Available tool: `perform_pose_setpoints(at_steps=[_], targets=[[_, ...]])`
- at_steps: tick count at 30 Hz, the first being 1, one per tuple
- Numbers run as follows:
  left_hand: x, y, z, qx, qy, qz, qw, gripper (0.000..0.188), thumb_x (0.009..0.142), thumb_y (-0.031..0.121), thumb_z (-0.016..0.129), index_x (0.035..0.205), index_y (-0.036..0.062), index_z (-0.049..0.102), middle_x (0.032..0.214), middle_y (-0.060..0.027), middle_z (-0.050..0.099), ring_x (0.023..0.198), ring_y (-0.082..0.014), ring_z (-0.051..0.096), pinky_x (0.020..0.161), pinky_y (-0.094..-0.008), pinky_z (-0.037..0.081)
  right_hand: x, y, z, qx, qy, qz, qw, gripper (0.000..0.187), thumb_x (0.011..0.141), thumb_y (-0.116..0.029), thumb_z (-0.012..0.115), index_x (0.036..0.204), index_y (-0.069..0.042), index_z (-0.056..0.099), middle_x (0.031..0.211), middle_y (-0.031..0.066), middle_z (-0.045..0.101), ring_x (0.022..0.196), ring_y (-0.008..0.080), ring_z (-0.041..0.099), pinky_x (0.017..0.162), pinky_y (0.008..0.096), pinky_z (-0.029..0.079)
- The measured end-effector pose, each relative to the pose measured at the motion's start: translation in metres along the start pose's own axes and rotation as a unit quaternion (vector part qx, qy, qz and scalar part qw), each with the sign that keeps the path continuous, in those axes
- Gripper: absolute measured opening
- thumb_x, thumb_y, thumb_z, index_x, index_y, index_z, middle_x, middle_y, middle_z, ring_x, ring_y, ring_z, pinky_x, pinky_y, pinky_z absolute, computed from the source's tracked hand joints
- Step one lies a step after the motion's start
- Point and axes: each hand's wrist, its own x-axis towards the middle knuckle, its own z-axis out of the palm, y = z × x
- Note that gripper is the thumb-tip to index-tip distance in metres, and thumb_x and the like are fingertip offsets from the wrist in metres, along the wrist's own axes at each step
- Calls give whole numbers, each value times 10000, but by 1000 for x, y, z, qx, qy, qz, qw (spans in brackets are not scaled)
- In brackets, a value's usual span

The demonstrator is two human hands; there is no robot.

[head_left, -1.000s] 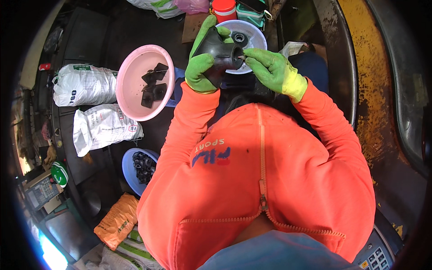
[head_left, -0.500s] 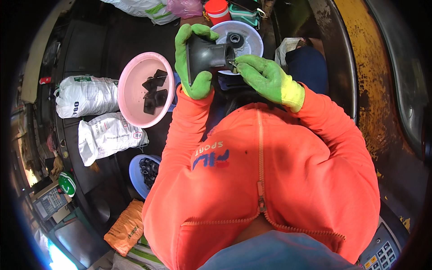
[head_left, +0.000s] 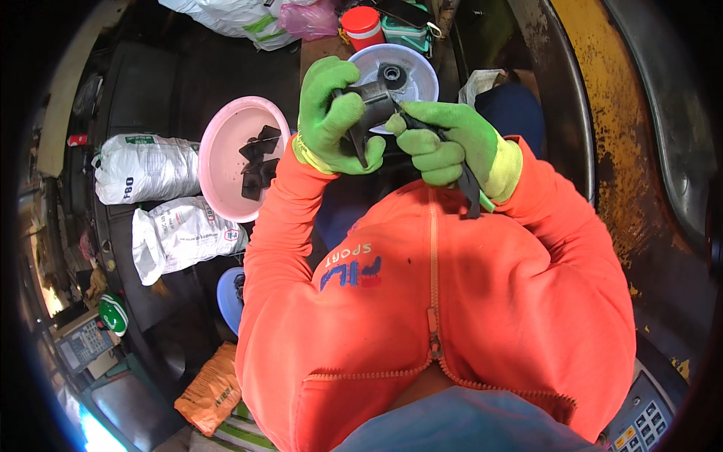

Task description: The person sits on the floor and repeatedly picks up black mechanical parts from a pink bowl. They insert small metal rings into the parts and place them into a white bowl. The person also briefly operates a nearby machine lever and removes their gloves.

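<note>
My gloved left hand (head_left: 331, 113) is closed round the wide flange of a black flanged tube (head_left: 374, 105), its narrower end turned toward my other hand. At that end my gloved right hand (head_left: 452, 143) pinches with thumb and forefinger, its other fingers curled. A limp dark strip (head_left: 468, 184) runs through the right hand and hangs below it; a small green tip shows beside the strip at the cuff. Whether the strip joins the tube is hidden by the fingers. Behind the tube, a pale blue basin (head_left: 425, 75) holds a similar black part (head_left: 392, 75).
To the left stands a pink basin (head_left: 215, 135) with several black pieces, near two white sacks (head_left: 147, 169). A blue basin (head_left: 228, 301) is partly behind my left arm. An orange bag (head_left: 211, 388) lies lower left. A red-lidded container (head_left: 361, 29) stands at the back.
My left hand has tilted the tube and brought it slightly lower. The right hand has turned, its fingers now curled, and the dark strip has come into view hanging from it.
</note>
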Motion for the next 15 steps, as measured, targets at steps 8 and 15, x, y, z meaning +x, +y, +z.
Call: perform_pose_setpoints(at_steps=[8, 15], targets=[[-109, 22, -34, -43, 188, -393, 899, 833, 792, 313, 655, 1465, 12, 267, 1315, -171, 463, 1141, -304, 510, 965, -433, 427, 38, -30, -66, 85, 2, -163, 983, 180, 993, -267, 478, 1017, -91, 503, 686, -54, 323, 507, 60, 301, 463, 221, 271], [-323, 155, -96, -110, 699, -678, 197, 413, 823, 548, 585, 888, 142, 624, 838, -7, 623, 733, -191, 564, 687, -394, 447, 32, -23, -170, 9, 24, -49, 998, 190, 999, -291, 450, 1019, -118, 526, 728, -50, 366, 584, 86, 330, 544, 251, 301]])
